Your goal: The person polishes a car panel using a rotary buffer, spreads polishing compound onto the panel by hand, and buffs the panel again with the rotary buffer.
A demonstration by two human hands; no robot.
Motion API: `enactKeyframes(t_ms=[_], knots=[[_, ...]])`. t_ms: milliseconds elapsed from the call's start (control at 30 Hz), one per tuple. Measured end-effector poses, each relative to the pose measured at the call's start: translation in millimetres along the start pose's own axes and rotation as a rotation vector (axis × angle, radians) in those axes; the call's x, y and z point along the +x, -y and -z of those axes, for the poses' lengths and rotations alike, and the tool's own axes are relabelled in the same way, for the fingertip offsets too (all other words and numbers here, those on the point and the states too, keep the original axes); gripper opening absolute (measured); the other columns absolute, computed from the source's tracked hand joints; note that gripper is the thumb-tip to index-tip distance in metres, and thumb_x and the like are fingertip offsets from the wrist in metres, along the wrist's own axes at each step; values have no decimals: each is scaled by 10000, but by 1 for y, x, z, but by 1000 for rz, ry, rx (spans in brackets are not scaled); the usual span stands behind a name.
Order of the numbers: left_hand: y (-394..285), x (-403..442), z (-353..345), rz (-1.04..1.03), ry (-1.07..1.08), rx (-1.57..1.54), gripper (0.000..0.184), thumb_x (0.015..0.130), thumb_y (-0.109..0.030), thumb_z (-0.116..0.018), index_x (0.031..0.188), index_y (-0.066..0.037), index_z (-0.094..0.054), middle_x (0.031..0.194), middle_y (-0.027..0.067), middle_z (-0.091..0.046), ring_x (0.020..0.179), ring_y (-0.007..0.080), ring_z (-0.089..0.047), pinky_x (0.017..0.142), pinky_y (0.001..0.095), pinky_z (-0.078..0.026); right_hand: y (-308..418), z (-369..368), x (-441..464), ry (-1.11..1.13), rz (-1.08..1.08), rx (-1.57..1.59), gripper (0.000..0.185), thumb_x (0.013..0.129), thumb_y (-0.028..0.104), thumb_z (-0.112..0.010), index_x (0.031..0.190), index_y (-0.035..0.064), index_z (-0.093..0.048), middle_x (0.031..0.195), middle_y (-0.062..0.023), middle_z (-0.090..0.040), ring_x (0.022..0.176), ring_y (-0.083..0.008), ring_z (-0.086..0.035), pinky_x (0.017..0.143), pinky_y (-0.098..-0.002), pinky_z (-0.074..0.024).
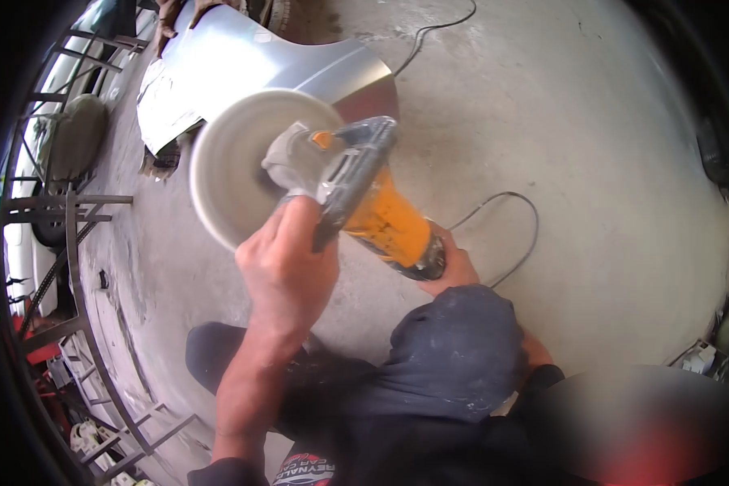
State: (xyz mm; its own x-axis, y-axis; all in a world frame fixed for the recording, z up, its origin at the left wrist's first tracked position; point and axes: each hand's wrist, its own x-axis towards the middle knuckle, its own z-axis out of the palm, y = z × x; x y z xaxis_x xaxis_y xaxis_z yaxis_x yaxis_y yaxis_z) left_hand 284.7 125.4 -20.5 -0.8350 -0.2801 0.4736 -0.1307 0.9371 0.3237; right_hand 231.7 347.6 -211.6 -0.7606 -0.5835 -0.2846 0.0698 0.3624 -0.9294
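An orange and black power tool (393, 219) with a large round whitish pad (239, 162) is held up in front of me. My left hand (287, 259) is closed on its black handle near the tool's head. At the rear end of the orange body, my right hand (452, 266) is wrapped round the tool, partly hidden by it and by my knee. The pad looks smeared, as if turning. Behind it lies a shiny silver curved panel (235, 61), with a dark reddish part at its right end. I cannot tell whether pad and panel touch.
Another person's hands (188, 14) are at the panel's far edge. A dark cable (535, 223) loops over the concrete floor (607, 162) at the right. Metal frames (77, 267) stand along the left. My bent knee (462, 348) is below the tool.
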Motion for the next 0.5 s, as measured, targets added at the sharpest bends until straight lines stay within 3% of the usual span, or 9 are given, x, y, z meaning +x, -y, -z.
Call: enactKeyframes(t_ms=[33, 133, 167, 200, 267, 367, 500], knots=[[-2, 1, -1, -6, 1, -21, 225, 739, 16, -819, 793, -24, -604, 709, 130, -661, 653, 264, -705, 592, 361, -535, 1, -1, 2, 8, 15, -8, 932, 711, 46, -783, 1543, 147, -374, 1108, -248, -732, 1163, -367, -697, 986, -361, -519], [-2, 3, -9, -34, 16, -109, 243, 739, 22, -789, 755, -42, -556, 687, 138, -616, 614, 305, -662, 558, 382, -507, 4, 10, -4, -3, -160, 8, 934, 672, 32, -859, 1499, 111, -433, 1287, -164, -695, 1254, -293, -653, 1037, -377, -508], [-5, -1, -15, -19, 33, -143, 245, 736, 27, -753, 745, -57, -523, 662, 138, -573, 595, 329, -631, 535, 414, -481, -15, 8, -13, -93, -20, -17, 811, 778, 127, -829, 1491, 134, -443, 1265, -152, -700, 1193, -292, -680, 1001, -370, -534], [-10, -4, -21, -15, 50, -216, 224, 718, 33, -715, 758, -65, -517, 649, 122, -567, 596, 316, -641, 531, 434, -477, -74, 0, -9, -165, -47, 294, 717, 858, 198, -770, 1492, 142, -439, 1267, -143, -691, 1152, -278, -688, 976, -369, -550], [-19, -9, -37, -17, 74, -273, 224, 698, 1, -703, 795, -82, -519, 668, 90, -618, 599, 293, -671, 502, 414, -507, -103, 15, -17, -213, -223, 621, 563, 977, 299, -641, 1477, 112, -460, 1304, -124, -665, 1167, -240, -667, 1003, -365, -534], [-38, -20, -49, -11, 166, -335, 149, 802, -70, -688, 861, -50, -552, 702, 89, -655, 590, 277, -685, 497, 405, -537, -73, 35, -39, -262, -370, 530, 533, 998, 320, -591, 1471, 110, -468, 1301, -116, -666, 1165, -237, -665, 1002, -369, -534], [-47, -30, -51, 42, 279, -392, 160, 832, -97, -688, 883, -32, -551, 727, 115, -660, 615, 305, -700, 503, 422, -545, -43, 41, -53, -273, -460, 486, 503, 1025, 349, -525, 1464, 107, -478, 1296, -105, -668, 1163, -233, -663, 1001, -373, -534]])
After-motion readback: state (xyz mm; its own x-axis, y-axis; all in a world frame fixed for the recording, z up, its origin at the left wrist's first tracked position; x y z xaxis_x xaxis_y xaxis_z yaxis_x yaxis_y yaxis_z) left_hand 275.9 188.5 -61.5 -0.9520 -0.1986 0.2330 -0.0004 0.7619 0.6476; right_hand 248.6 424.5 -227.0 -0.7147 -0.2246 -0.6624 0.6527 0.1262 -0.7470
